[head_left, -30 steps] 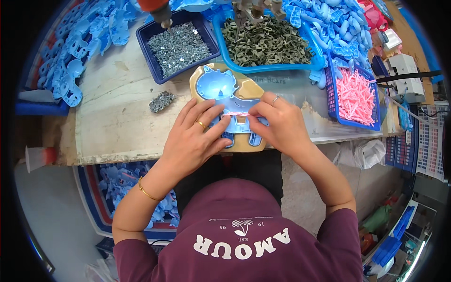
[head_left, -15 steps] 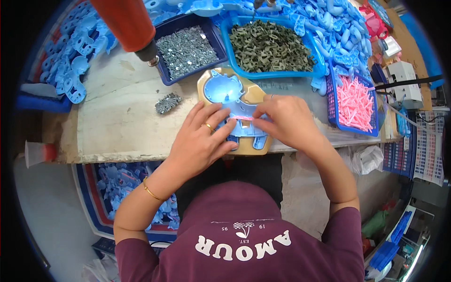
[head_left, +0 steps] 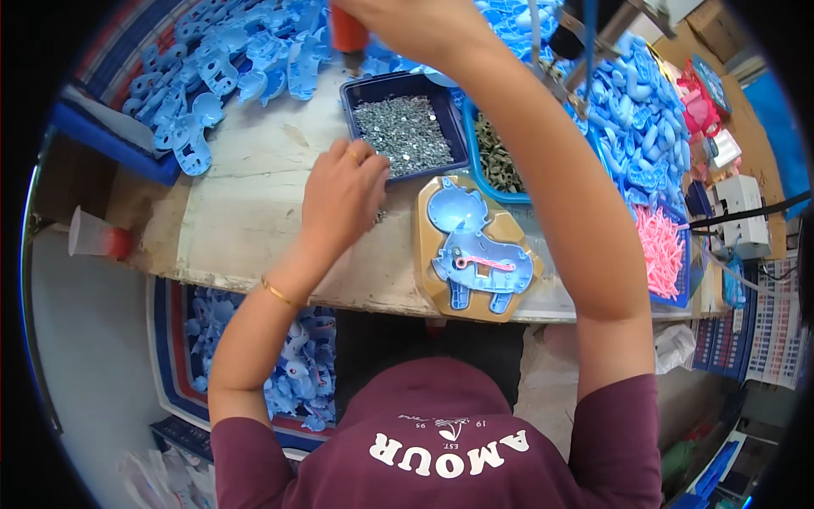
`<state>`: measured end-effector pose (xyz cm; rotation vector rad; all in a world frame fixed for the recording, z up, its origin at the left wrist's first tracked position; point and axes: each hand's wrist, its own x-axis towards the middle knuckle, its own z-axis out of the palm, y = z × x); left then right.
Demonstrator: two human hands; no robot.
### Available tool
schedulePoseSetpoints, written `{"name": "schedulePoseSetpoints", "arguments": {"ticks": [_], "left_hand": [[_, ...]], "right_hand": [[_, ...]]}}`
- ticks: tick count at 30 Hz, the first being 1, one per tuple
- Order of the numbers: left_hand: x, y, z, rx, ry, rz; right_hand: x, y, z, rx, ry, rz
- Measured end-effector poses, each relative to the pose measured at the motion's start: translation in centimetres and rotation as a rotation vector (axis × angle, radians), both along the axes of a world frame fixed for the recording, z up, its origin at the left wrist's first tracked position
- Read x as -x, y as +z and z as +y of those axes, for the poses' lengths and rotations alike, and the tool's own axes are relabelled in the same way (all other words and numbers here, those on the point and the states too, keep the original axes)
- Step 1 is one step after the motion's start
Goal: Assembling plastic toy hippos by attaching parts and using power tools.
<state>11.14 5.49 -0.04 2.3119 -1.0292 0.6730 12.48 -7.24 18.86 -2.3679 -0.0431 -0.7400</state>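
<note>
My right hand [head_left: 407, 21], partly cut off by the top edge, is wrapped round the orange-red electric screwdriver [head_left: 348, 38], whose tip points down. My left hand [head_left: 343, 191] is closed at the front left corner of the navy tray of screws [head_left: 403, 131]. Its curled fingers hide most of the small pile of loose screws [head_left: 379, 217]; what they pinch is hidden. To the right, a light-blue animal-shaped plastic half-shell [head_left: 509, 259] lies in a tan fixture [head_left: 430, 276]. A thin pink plastic strip [head_left: 490, 264] lies across its body. Neither hand touches the shell.
Behind my right forearm, a bright-blue basin holds dark green clips [head_left: 496, 157]. A blue basket of pink strips [head_left: 660, 254] stands at the right. Blue plastic parts [head_left: 280, 64] heap along the back, and more fill a bin [head_left: 297, 365] below the table. A cup [head_left: 97, 235] sits at the left edge.
Both hands have left the blue shell. My right hand has moved up and taken hold of the screwdriver; my left has moved to the screws. The view has shifted, uncovering the pink strip.
</note>
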Motion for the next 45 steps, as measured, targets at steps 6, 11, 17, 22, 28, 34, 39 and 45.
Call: {"name": "schedulePoseSetpoints", "arguments": {"ticks": [6, 11, 17, 22, 28, 34, 39, 45], "left_hand": [[-5.2, 0.6, -2.6, -0.476, -0.035, 0.106], [-6.1, 0.5, -4.2, -0.574, -0.068, 0.157], [-5.9, 0.6, -3.1, -0.374, -0.07, 0.092], [-4.0, 0.8, -3.1, -0.236, -0.206, 0.0], [1.1, 0.9, -4.3, 0.047, -0.38, 0.076], [3.2, 0.8, -5.1, 0.118, -0.422, 0.144], [3.9, 1.0, -5.1, 0.098, -0.437, 0.157], [5.1, 1.5, -5.1, 0.063, -0.504, 0.203]], "right_hand": [[1.1, -2.1, -4.7, -0.396, 0.366, 0.13], [2.3, -3.1, -6.7, -0.442, 0.43, 0.226], [3.2, -3.5, -8.4, -0.526, 0.482, 0.305], [4.2, -4.1, -8.8, -0.72, 0.539, 0.414], [6.9, -6.4, -6.4, -0.797, 0.562, 0.1], [8.2, -7.1, -6.5, -0.846, 0.5, 0.064], [8.9, -7.0, -6.8, -0.804, 0.497, 0.073], [9.8, -6.9, -7.6, -0.817, 0.541, 0.155]]}}
